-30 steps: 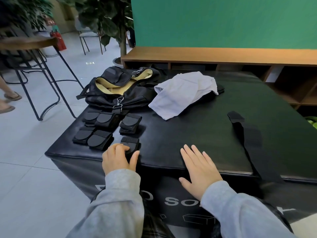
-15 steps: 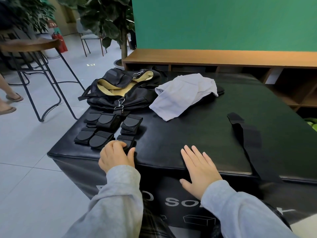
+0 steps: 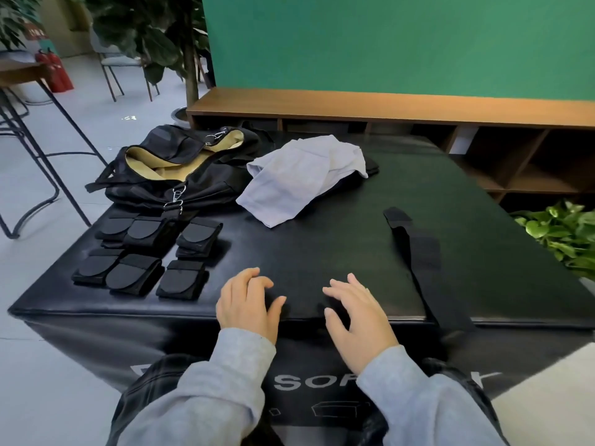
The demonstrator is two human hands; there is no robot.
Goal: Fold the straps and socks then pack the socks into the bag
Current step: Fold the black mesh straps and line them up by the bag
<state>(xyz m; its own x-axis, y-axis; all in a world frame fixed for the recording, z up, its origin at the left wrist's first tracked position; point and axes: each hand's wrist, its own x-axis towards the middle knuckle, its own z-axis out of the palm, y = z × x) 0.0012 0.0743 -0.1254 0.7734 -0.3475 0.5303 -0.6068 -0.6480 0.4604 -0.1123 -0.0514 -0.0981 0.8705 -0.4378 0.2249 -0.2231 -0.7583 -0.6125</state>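
Currently both hands empty: left hand (image 3: 248, 304) and right hand (image 3: 357, 313) rest loose on the mat (image 3: 322, 246). 6 folded straps (image 3: 151, 252) at 9 o'clock, bag (image 3: 180, 175) at 11. Unfolded strap (image 3: 418, 255) at 3: fold it flat, edges aligned.

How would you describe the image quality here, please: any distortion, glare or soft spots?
Head view: wide-angle bending curves the wooden shelf and black table edges; soft sheen, no harsh glare, on the tabletop; folded straps lose detail, black on black; left hand and right hand slightly soft; corners blurred.
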